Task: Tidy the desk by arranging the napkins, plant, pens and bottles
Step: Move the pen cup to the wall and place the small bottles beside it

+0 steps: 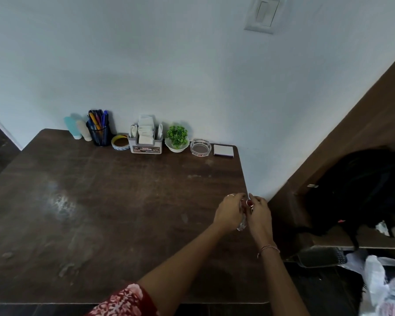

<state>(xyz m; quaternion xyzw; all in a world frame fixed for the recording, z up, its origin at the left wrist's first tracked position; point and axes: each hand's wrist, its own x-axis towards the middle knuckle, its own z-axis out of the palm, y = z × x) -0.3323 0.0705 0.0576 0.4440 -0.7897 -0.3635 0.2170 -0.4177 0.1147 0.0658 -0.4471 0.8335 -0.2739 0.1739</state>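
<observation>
Here's the clear item point(242, 224), small and see-through, pinched between both hands over the desk point(100, 213), close to its right edge. Bottle or wrapper? Too small to tell. Its long axis runs roughly 12-to-6 o'clock, with the far end tipped slightly toward 1 and pointing at the wall. There's a red spot up there, cap or fingernail, I can't say.

The left hand point(229, 212) has its fingers curled onto the item from 9 o'clock. The right hand point(259, 213) closes on it from 3 o'clock.

Out at 11 o'clock, along the wall, the row looks settled: bottles point(73, 128), pens point(98, 124) upright in their cup, a tape roll point(120, 142), napkins point(145, 133) standing in the holder, the plant point(177, 137), a glass ashtray point(200, 147) and a small pad point(223, 150). By my read, the tidy is nearly finished; only this item lacks a place.
</observation>
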